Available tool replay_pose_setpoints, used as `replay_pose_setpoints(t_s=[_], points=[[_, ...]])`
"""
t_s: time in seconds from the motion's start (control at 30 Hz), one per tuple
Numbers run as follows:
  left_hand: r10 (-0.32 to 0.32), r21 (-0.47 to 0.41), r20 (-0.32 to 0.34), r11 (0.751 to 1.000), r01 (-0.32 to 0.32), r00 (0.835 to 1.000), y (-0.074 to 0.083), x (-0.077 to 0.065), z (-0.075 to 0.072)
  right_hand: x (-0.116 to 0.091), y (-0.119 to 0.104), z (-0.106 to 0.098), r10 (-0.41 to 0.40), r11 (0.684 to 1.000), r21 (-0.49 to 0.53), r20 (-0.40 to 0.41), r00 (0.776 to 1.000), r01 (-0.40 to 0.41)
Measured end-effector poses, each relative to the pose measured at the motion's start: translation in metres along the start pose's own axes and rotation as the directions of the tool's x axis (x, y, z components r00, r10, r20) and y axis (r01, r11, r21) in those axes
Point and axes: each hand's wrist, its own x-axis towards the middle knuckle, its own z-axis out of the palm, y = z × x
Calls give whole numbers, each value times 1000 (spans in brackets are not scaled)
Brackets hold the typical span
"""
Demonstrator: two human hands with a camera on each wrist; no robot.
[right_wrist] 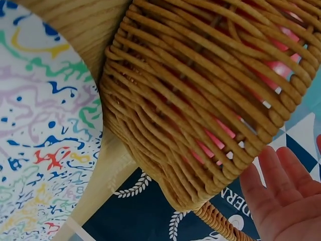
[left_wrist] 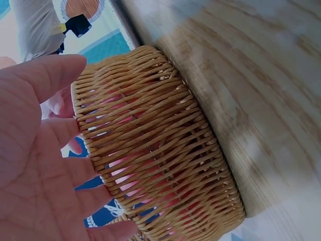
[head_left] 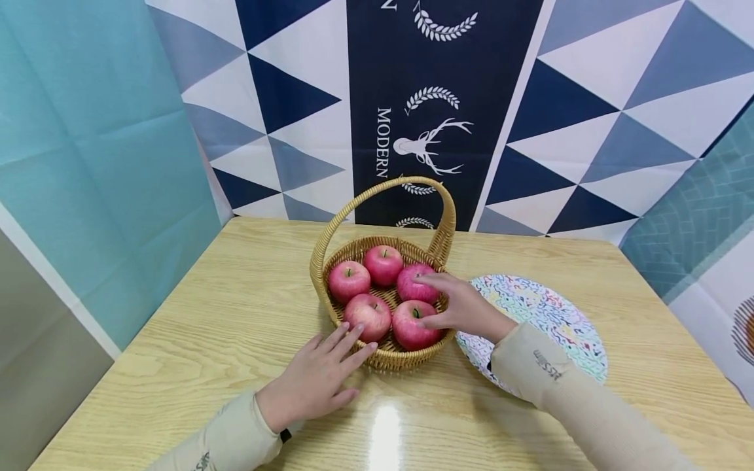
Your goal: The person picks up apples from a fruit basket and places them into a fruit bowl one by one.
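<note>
A wicker basket [head_left: 412,358] with a tall arched handle [head_left: 377,186] holds several red apples. At its near left rim is my left hand [head_left: 309,379], fingers spread, with fingertips over the front left apple [head_left: 368,316]. The left wrist view shows that palm facing the basket's woven side [left_wrist: 150,145]. My right hand [head_left: 465,306] reaches in over the right rim. Its fingers overlap the right apple [head_left: 411,286], and its thumb lies over the front right apple [head_left: 412,330]. In the right wrist view, extended fingers [right_wrist: 273,175] show beyond the basket's rim.
A round plate [head_left: 580,340] with a multicoloured squiggle pattern lies right of the basket, partly under my right forearm. Both stand on a light wooden table [head_left: 235,275]. Behind the table hangs a patterned cloth [head_left: 306,118], with pale blue cloth [head_left: 100,144] along the left.
</note>
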Motion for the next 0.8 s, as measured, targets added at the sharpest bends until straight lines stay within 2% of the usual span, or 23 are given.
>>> replay_pose_setpoints(t_s=[0.23,0.53,0.8], points=[[3,-7,-5,1000,-3,1000,-1,-1,0,3,-4,0,-31,999,-17,46,998,32],[3,-15,-8,1000,-4,1000,-3,-1,-1,3,-6,5,-89,987,-131,63,994,96],[-7,-38,14,999,8,1000,-3,-1,-2,5,-7,10,-53,983,-172,66,996,63]])
